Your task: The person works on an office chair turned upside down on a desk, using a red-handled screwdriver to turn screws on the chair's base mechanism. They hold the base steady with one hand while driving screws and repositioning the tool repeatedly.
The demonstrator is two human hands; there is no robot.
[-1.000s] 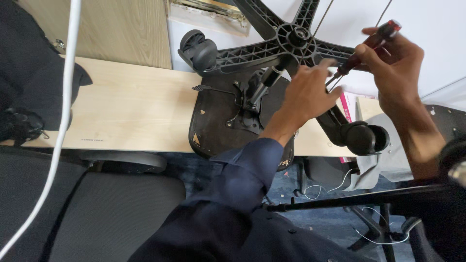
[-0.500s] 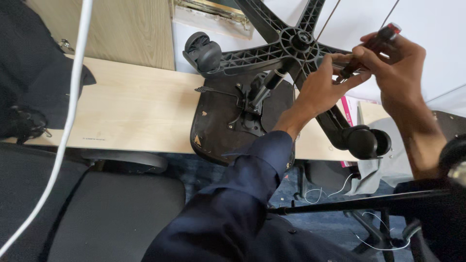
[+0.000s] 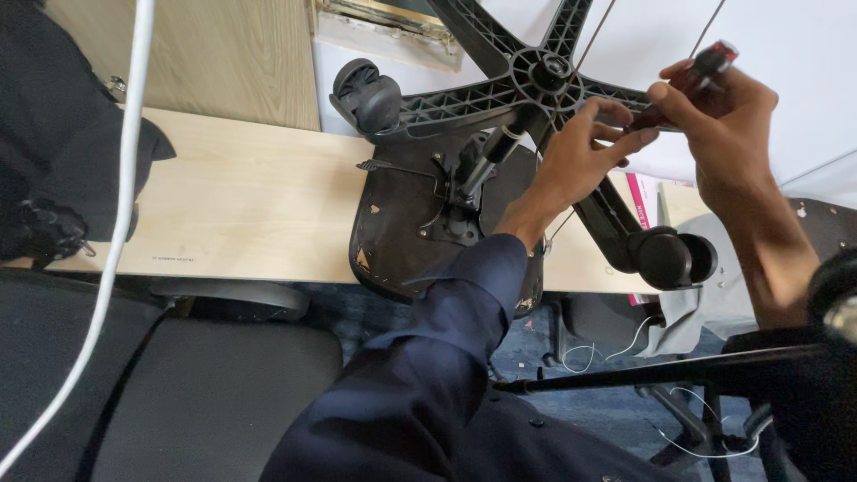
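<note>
While the upturned chair base [image 3: 536, 80] lies on the pale wooden worktop [image 3: 241, 201], two casters show; right hand [image 3: 723, 134] is closed around one screwdriver [image 3: 692, 76], left hand [image 3: 580, 165] pinches its shaft.

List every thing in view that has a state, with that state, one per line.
office chair: upside down, seat lying on the desk
star base: wheels up, above the seat
screwdriver: gripped in the right hand, tilted
left hand: fingertips at the screwdriver shaft
right hand: closed on the handle
desk: bearing the chair
white cable: hanging slack
</note>
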